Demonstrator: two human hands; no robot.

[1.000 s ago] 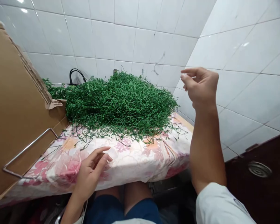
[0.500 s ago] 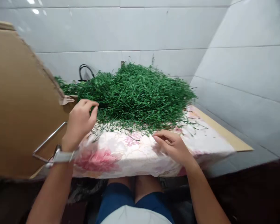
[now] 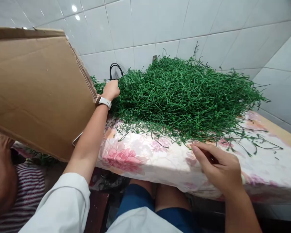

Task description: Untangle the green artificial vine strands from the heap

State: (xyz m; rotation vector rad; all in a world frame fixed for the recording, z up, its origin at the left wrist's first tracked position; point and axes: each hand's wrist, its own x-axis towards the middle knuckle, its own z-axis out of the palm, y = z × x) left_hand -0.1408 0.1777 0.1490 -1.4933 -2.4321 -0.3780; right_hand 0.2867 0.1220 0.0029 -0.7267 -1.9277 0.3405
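Note:
A big heap of thin, tangled green stems (image 3: 184, 97) with small knobbed tips lies on a flowered tablecloth (image 3: 169, 165). My left hand (image 3: 112, 90) reaches to the heap's left end, beside the edge of a cardboard sheet. Its fingers are curled, and whatever they hold is hidden behind the knuckles. Closer to me, my right hand (image 3: 220, 165) hovers over the cloth at the heap's front edge. Its thumb and forefinger are pinched together, with a small green stem tip (image 3: 190, 148) showing at them.
The large cardboard sheet (image 3: 41, 87) stands tilted on the left, with a bent metal wire (image 3: 77, 139) at its lower corner. White tiled wall (image 3: 145, 29) closes off the back. A black looped cable (image 3: 115, 66) sits behind the heap. Another person's arm (image 3: 0, 174) shows at lower left.
My left hand has moved forward from the heap's front left to its far left end. My right hand stays pinched near the front edge. The view has turned left, revealing another person.

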